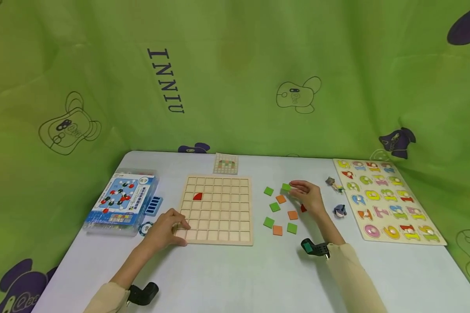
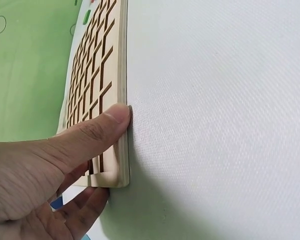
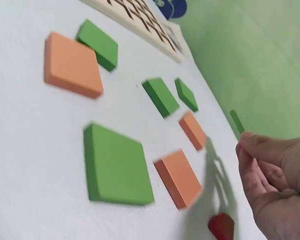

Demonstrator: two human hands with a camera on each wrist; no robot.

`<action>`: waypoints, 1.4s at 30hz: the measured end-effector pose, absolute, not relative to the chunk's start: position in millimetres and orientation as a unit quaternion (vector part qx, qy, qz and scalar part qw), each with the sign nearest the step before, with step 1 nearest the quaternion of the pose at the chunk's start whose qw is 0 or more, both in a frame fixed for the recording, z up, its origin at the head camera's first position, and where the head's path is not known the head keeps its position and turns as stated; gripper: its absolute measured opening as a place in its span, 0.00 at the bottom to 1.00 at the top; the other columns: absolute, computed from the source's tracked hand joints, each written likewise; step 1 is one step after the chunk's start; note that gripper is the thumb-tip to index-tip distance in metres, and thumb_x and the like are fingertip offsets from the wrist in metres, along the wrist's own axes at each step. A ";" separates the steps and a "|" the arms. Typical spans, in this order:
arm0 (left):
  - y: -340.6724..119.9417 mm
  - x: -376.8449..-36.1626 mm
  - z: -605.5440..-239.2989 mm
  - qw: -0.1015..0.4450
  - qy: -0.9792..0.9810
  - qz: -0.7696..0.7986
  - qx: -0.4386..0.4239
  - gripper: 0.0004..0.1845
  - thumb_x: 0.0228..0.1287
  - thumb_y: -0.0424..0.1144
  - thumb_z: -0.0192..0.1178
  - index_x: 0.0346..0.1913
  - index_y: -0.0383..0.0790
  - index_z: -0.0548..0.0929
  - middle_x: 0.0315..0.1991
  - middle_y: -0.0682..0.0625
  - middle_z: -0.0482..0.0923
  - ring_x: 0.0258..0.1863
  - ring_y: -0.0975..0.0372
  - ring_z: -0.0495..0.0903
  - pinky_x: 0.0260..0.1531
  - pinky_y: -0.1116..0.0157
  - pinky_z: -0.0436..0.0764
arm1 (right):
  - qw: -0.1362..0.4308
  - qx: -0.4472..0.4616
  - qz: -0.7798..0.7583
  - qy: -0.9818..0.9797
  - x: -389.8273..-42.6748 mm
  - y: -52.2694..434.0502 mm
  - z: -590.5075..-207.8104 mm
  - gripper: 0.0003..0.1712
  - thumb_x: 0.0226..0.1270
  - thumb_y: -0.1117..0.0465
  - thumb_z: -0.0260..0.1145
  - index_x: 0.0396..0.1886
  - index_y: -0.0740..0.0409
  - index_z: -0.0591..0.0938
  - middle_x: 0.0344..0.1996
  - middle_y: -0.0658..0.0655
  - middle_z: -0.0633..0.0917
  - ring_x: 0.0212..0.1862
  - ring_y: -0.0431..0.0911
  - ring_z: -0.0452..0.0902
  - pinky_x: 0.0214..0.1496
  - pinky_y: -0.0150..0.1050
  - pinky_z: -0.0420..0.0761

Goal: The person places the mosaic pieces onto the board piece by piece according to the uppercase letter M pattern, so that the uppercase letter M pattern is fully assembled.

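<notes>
A wooden grid board (image 1: 219,211) lies flat with one red quarter-round piece (image 1: 197,196) in a cell at its upper left. My left hand (image 1: 166,229) grips the board's near left corner. In the left wrist view its thumb (image 2: 102,131) presses the front edge while the other fingers bend round the side. Between thumb and fingertips, my right hand (image 1: 309,196) pinches a green square tile (image 3: 237,121), raised over the table. Below that hand lie loose green tiles (image 3: 117,165), orange tiles (image 3: 179,179) and a red piece (image 3: 222,226).
A small pattern card (image 1: 225,164) lies behind the board. To the left are a boxed molecule set (image 1: 121,200), a blue piece (image 1: 153,206) and a round token (image 1: 145,228). Two small figurines (image 1: 340,211) stand near a number puzzle board (image 1: 387,200) at right.
</notes>
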State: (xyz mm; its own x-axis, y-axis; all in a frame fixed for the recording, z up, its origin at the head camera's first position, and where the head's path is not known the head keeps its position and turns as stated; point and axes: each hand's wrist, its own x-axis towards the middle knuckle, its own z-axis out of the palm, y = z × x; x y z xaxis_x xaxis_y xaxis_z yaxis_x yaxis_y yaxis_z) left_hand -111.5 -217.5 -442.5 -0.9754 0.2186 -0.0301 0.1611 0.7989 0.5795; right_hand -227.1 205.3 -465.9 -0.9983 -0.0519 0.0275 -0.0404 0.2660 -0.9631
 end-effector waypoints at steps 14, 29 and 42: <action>-217.7 -110.9 -441.4 0.056 0.948 0.300 0.093 0.18 0.31 0.35 0.80 0.31 0.46 0.84 0.39 0.50 0.73 0.41 0.54 0.70 0.40 0.57 0.70 | 0.036 -0.028 -0.645 0.763 -224.9 165.8 -466.1 0.20 0.61 0.75 0.65 0.53 0.73 0.76 0.52 0.71 0.79 0.42 0.40 0.81 0.42 0.28 0.79; -217.1 -112.8 -442.9 0.059 0.950 0.295 0.081 0.19 0.30 0.33 0.80 0.30 0.47 0.84 0.40 0.50 0.72 0.42 0.54 0.69 0.41 0.57 0.69 | 0.041 -0.088 -0.652 0.752 -222.4 121.7 -467.2 0.19 0.60 0.76 0.65 0.52 0.73 0.77 0.51 0.71 0.80 0.51 0.60 0.78 0.43 0.27 0.79; -216.0 -111.9 -442.0 0.057 0.948 0.300 0.092 0.19 0.30 0.35 0.81 0.31 0.46 0.85 0.39 0.49 0.73 0.40 0.54 0.69 0.40 0.58 0.68 | 0.054 -0.092 -0.688 0.718 -221.4 72.7 -473.0 0.18 0.59 0.77 0.64 0.50 0.73 0.78 0.50 0.69 0.81 0.48 0.57 0.79 0.45 0.31 0.79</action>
